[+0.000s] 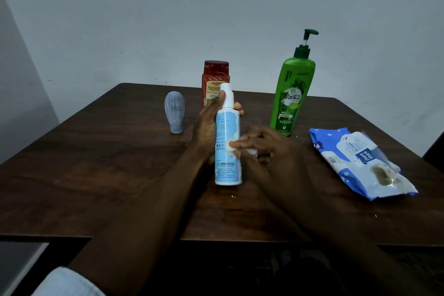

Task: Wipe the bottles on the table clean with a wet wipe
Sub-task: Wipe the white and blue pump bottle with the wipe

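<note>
Spray bottle [228,170] is dead centre of the table [96,163], closer to the near edge than the far one, right between my hands. It's upright, long axis running near-vertical with a slight lean, cap pointing up and toward the far edge. Can't tell if the base is actually resting on the wood or just above it.

My left hand [209,122] is wrapped round the upper half, thumb up by the neck. My right hand [271,149] comes in from the right side, fingers [242,143] mostly straight, pressing the wet wipe [230,145] flat on the label about halfway down. It's blurry, so no idea whether the thumb is pinching it underneath.

Since the wipe sits mid-body, I reckon the strokes should run up and down that long axis while the left hand turns the bottle.
</note>
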The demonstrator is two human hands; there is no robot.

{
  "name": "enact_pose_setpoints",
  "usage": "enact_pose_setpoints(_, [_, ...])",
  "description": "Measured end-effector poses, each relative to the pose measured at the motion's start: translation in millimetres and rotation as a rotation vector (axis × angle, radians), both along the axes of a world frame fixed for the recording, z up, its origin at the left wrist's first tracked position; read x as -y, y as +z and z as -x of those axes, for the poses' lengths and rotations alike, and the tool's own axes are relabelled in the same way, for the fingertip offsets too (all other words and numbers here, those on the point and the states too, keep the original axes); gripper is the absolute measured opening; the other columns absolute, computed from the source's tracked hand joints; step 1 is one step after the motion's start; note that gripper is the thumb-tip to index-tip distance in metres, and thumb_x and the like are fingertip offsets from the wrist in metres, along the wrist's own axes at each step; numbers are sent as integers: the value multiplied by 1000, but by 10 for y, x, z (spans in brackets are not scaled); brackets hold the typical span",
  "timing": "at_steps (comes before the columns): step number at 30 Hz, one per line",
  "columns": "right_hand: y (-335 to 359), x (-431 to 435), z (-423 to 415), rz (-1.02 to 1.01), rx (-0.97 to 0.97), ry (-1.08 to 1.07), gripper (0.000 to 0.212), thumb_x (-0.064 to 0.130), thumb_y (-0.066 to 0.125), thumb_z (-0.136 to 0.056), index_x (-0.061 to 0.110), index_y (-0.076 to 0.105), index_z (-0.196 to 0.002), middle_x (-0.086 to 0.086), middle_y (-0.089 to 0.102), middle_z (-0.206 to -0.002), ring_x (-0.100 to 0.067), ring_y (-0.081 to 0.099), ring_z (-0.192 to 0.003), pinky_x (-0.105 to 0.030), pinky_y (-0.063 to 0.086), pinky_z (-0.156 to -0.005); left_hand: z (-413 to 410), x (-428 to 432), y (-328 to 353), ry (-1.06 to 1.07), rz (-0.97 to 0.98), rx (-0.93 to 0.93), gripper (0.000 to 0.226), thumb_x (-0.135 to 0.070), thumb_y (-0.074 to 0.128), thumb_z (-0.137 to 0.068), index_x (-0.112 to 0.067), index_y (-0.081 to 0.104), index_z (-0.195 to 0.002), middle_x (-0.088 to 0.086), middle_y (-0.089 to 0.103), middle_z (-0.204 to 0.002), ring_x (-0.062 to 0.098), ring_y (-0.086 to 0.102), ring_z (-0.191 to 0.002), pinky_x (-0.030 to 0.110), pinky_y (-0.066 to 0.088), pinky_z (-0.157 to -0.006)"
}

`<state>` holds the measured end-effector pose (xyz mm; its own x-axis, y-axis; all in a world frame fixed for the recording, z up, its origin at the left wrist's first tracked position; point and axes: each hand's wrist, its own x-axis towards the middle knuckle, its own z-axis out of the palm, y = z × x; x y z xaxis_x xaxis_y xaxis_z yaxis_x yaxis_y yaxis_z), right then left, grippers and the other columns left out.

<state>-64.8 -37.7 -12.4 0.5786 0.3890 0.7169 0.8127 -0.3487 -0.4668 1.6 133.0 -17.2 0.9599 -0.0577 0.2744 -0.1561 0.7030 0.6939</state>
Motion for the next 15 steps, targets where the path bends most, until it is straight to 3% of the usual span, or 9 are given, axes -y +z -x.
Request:
enact_pose_setpoints(2, [109,-43,-97,-22,-1,-4,20,10,74,-88,19,78,-105,10,66,-104,-2,65,-97,-25,58,-78,3,12,15,-90,9,-5,66,-46,92,-62,-11,52,-101,4,62,-83,13,62,-49,25,53,-46])
enact_pose_setpoints(4, [214,-81,-189,-47,9,-21,19,10,75,-86,19,79,-103,12,66,-100,3,64,-95,-16,56,-76,23,26,25,-140,26,12,62,-45,90,-64,-8,56,-100,2,64,-75,11,60,-49,26,54,-50])
enact_pose_setpoints(6, [304,-112,-272,-81,5,-45,20,10,77,-85,19,79,-101,14,66,-97,8,63,-92,-10,52,-74,33,42,22,-102,15,12,63,-46,89,-65,-7,59,-104,2,64,-74,14,62,-61,30,55,-62])
enact_pose_setpoints(9, [387,-148,-346,-118,-16,-48,18,11,76,-86,17,80,-102,7,71,-98,1,65,-93,-11,52,-74,28,21,-17,-3,-33,2,65,-50,87,-68,-14,60,-116,6,60,-87,18,58,-74,36,48,-76])
enact_pose_setpoints(12, [388,-150,-356,-122,-14,-45,17,12,75,-87,15,79,-103,3,73,-100,-1,65,-95,-7,49,-73,56,10,-21,21,-49,-21,59,-49,83,-73,-14,59,-116,6,60,-85,17,60,-69,35,49,-74])
enact_pose_setpoints(15, [320,-129,-334,-123,-21,-47,17,11,76,-86,17,79,-102,7,70,-101,1,65,-96,-14,54,-76,87,11,-11,24,-32,-42,44,-44,68,-86,-12,59,-115,6,65,-82,16,63,-66,33,54,-68])
